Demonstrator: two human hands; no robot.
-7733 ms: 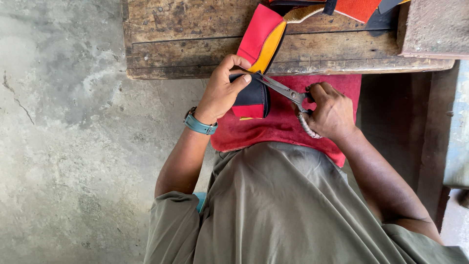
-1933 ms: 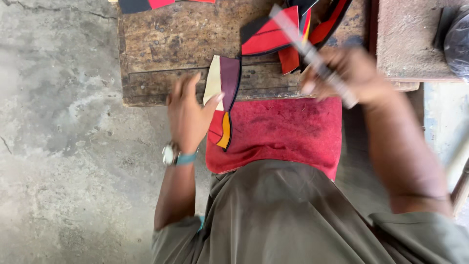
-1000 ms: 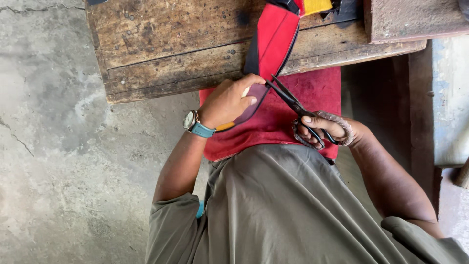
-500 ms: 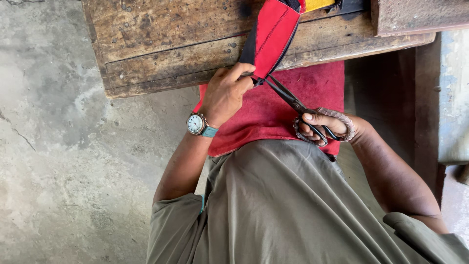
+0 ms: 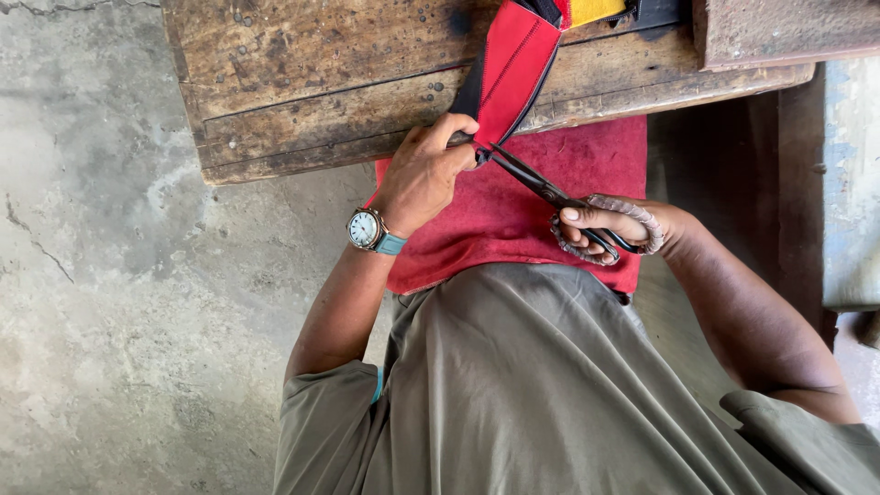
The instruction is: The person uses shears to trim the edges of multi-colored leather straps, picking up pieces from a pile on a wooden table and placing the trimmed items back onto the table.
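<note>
My left hand (image 5: 423,174) pinches the near end of a red leather piece (image 5: 513,69) with black edging, which hangs off the front edge of a worn wooden bench (image 5: 312,87). My right hand (image 5: 616,227) has its fingers through the cord-wrapped handles of dark scissors (image 5: 548,191). The blades point up-left and meet the lower tip of the red piece, right beside my left fingers. A wristwatch with a teal strap (image 5: 371,231) is on my left wrist.
A red cloth (image 5: 550,220) lies over my lap under the hands. A yellow piece (image 5: 596,9) and black strips lie on the bench top behind the red one. Another wooden block (image 5: 788,32) sits at the right. Bare concrete floor (image 5: 119,302) is on the left.
Earlier the right hand swung the scissors above the bench; it came down to lap height. The left hand took the red piece's end and the blades closed in on its tip.
</note>
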